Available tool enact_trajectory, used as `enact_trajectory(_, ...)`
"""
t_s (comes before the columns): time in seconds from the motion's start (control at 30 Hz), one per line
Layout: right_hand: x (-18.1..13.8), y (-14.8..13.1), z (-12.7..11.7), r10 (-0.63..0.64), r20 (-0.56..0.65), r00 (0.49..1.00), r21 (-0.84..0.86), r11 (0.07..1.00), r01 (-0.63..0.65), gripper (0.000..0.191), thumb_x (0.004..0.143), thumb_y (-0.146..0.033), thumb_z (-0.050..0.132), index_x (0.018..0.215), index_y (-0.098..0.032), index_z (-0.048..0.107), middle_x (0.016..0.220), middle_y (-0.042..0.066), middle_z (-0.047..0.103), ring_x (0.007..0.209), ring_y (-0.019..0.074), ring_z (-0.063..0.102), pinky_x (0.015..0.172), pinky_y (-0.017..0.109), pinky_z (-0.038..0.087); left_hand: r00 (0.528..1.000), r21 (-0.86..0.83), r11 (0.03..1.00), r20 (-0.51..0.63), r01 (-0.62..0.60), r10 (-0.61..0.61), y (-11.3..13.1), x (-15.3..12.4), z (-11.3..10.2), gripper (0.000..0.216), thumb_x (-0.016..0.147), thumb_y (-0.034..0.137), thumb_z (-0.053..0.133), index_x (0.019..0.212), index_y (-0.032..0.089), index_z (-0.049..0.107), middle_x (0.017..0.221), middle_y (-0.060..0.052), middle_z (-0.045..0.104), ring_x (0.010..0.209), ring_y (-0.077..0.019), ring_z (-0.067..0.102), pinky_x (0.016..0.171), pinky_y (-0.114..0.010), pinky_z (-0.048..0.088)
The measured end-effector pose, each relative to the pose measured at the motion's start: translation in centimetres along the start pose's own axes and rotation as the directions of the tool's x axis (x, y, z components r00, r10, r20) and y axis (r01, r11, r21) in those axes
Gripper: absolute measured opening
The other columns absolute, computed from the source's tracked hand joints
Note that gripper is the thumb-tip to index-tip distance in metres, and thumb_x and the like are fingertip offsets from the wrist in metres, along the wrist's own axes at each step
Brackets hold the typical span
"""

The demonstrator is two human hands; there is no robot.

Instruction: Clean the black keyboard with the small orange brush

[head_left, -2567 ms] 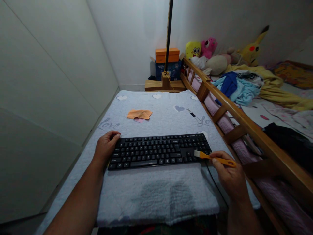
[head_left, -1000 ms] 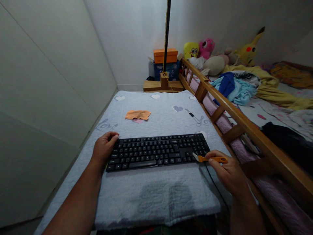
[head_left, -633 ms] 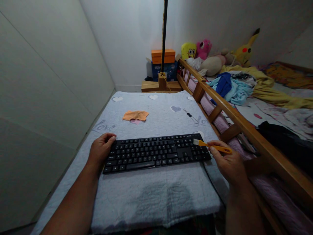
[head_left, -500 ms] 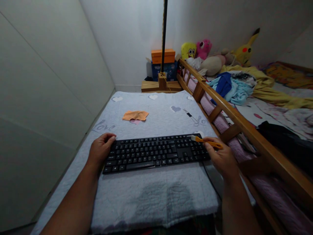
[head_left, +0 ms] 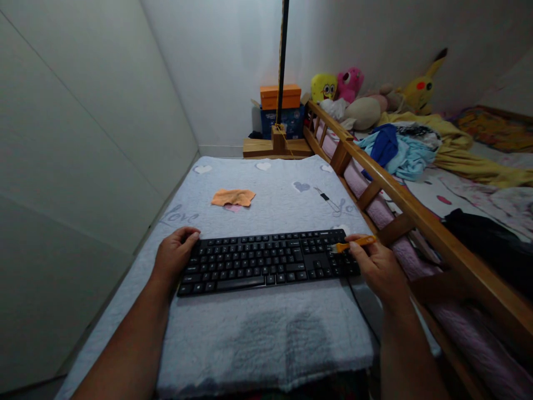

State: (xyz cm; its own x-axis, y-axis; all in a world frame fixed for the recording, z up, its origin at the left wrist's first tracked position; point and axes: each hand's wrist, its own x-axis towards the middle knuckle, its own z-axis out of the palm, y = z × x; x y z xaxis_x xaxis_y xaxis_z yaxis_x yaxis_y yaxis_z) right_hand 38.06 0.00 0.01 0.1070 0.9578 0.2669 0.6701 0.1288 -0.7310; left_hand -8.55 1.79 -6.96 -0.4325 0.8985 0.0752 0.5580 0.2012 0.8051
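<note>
A black keyboard (head_left: pixel 266 262) lies across a pale blue quilted cloth (head_left: pixel 258 333). My left hand (head_left: pixel 174 256) grips the keyboard's left end, fingers curled over its top edge. My right hand (head_left: pixel 377 268) pinches a small orange-handled brush (head_left: pixel 353 243). The brush's white bristles rest on the number-pad keys at the keyboard's right end. A black cable runs down from the keyboard's right side beside my right wrist.
An orange rag (head_left: pixel 233 196) lies farther back on the cloth. A wooden bed rail (head_left: pixel 400 205) runs along the right, with clothes and plush toys (head_left: pixel 350 83) on the bed. A black pole on a wooden base (head_left: pixel 277 143) and boxes (head_left: pixel 280 95) stand against the back wall.
My right hand carried the brush from the keyboard's lower right corner up over the number pad. The left hand kept its grip on the keyboard.
</note>
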Motion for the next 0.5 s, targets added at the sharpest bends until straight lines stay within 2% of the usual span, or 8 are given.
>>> enact_trajectory(0.17,-0.1,0.0,0.2,-0.035,0.018,0.999,-0.041,0.999,0.035,0.038,0.092,-0.046,0.05,0.093,-0.019,0.076,0.082,0.008,0.076,0.078,0.0255,0.072,0.073,0.034,0.052,1.0,-0.011,1.0,-0.002,0.026,-0.026,0.4,-0.2,0.0,0.035,0.073,0.052,0.063,0.088,0.022,0.072,0.081,-0.002,0.072,0.076,-0.0222,0.064,0.07,-0.031,0.047)
enact_trajectory(0.3,-0.4,0.5,-0.9,-0.004,0.043,0.999,-0.053,0.999,0.007,0.036,0.091,-0.046,0.053,0.085,-0.019,0.076,0.073,0.006,0.074,0.069,0.0238,0.07,0.064,0.032,0.05,0.999,-0.005,0.999,0.001,0.032,-0.032,0.7,-0.3,-0.1,0.034,0.072,0.051,0.063,0.086,0.022,0.071,0.079,-0.002,0.071,0.074,-0.022,0.063,0.069,-0.031,0.048)
enact_trajectory(0.5,-0.2,0.2,-0.3,-0.032,-0.094,0.995,-0.011,0.999,0.031,0.029,0.088,-0.042,0.057,0.09,-0.02,0.076,0.08,0.006,0.076,0.072,0.0234,0.071,0.067,0.032,0.053,1.0,-0.001,1.0,0.003,0.009,-0.009,0.7,-0.2,-0.1,0.033,0.073,0.052,0.064,0.087,0.022,0.072,0.079,-0.002,0.072,0.075,-0.0224,0.065,0.066,-0.031,0.049)
